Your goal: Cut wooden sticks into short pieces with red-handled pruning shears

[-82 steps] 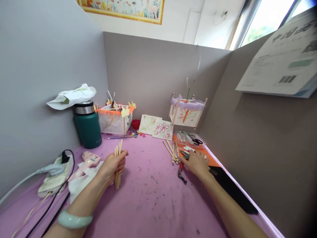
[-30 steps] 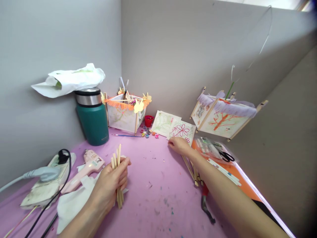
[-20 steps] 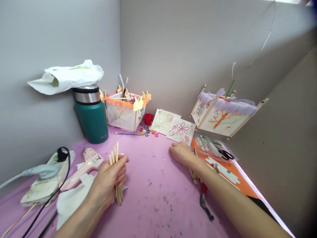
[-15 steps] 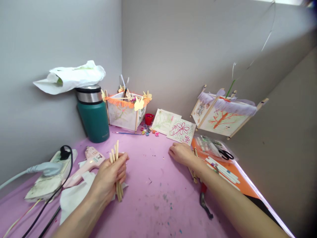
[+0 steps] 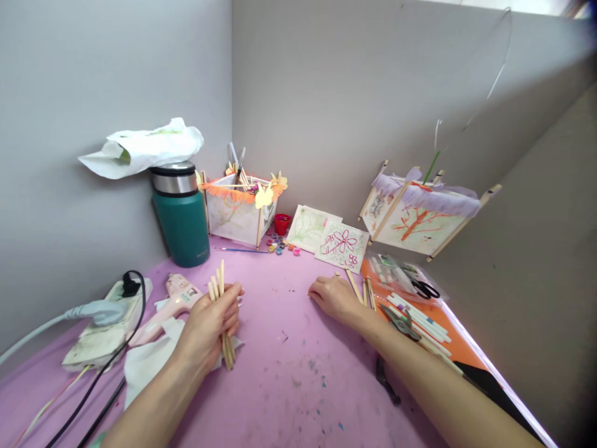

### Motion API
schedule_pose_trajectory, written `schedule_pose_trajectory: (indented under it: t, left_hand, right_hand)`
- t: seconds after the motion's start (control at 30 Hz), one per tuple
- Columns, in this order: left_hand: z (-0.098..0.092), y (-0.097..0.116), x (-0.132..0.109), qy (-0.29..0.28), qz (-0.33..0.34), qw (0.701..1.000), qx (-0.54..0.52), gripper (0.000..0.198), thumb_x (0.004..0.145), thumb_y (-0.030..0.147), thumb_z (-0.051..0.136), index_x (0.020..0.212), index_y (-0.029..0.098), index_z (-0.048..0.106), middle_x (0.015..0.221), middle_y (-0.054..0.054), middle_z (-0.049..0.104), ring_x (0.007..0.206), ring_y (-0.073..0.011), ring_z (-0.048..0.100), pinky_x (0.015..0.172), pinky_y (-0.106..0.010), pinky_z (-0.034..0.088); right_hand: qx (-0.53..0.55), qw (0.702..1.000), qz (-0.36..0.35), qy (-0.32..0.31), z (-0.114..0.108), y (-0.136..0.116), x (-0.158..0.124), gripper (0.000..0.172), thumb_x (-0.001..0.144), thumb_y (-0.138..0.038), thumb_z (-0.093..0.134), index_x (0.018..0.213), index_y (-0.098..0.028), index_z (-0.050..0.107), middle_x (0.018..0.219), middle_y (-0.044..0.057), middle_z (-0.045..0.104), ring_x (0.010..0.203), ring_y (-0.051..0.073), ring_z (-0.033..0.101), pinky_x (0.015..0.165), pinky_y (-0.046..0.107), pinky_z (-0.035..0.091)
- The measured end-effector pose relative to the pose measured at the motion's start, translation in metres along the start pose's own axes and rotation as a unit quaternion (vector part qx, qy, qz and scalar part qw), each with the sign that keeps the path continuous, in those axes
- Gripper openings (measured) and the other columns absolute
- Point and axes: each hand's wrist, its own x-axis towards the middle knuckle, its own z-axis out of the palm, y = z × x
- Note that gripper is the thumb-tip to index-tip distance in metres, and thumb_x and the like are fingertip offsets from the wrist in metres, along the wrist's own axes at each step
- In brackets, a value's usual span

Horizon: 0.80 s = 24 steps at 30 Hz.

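Note:
My left hand [image 5: 217,317] is wrapped around a bunch of several pale wooden sticks [image 5: 227,351], held upright over the table, their tops showing above the fist. My right hand [image 5: 333,297] rests low over the pink tabletop with its fingers curled down; whatever lies under them is hidden. Close behind and beside it are more wooden sticks [image 5: 370,292], partly covered by the hand and wrist. Pruning pliers [image 5: 402,323] lie partly under my right forearm, one dark handle showing on the near side.
A pink glue gun [image 5: 175,305], white tissue and a power strip [image 5: 107,323] lie left. Behind stand a green bottle [image 5: 181,227], a paper lantern box [image 5: 233,218], a red cup [image 5: 282,224] and drawn cards [image 5: 342,244]. Another lantern [image 5: 420,227], scissors [image 5: 424,289] and markers [image 5: 422,317] are right.
My right hand has shifted left, uncovering more of the sticks beside it and the pliers' jaws. The left hand keeps its bunch of sticks. The view has turned slightly.

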Motion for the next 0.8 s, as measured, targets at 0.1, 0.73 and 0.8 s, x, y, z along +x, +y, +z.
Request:
schedule_pose_trajectory:
  t: [0.1,0.73,0.8]
  left_hand:
    - [-0.001,0.001,0.000,0.003,0.005,1.000,-0.004,0.030,0.070,0.039,0.070,0.072,0.017,0.050,0.043,0.013,0.024,0.033,-0.0006,0.017,0.032,-0.014,0.018]
    - [0.000,0.002,-0.002,0.001,0.039,0.999,-0.015,0.028,0.070,0.034,0.068,0.068,0.018,0.045,0.041,0.014,0.025,0.031,-0.0010,0.018,0.033,-0.016,0.016]
    - [0.000,0.002,-0.003,-0.020,0.049,0.998,-0.021,0.026,0.072,0.033,0.066,0.069,0.018,0.045,0.040,0.014,0.025,0.031,-0.0013,0.019,0.033,-0.016,0.016]
  right_hand:
    - [-0.033,0.999,-0.013,-0.018,-0.004,-0.007,-0.004,0.026,0.089,-0.019,0.041,0.085,-0.018,0.066,0.088,0.008,0.066,0.077,0.017,0.058,0.071,0.030,0.032]
    - [0.004,0.998,0.064,-0.002,0.006,-0.032,0.003,0.020,0.083,-0.016,0.043,0.087,-0.013,0.062,0.086,0.012,0.065,0.076,0.020,0.060,0.064,0.027,0.034]
    - [0.013,0.996,0.083,0.011,0.009,-0.034,0.004,0.020,0.082,-0.016,0.042,0.086,-0.012,0.062,0.086,0.013,0.066,0.075,0.020,0.060,0.063,0.027,0.034]
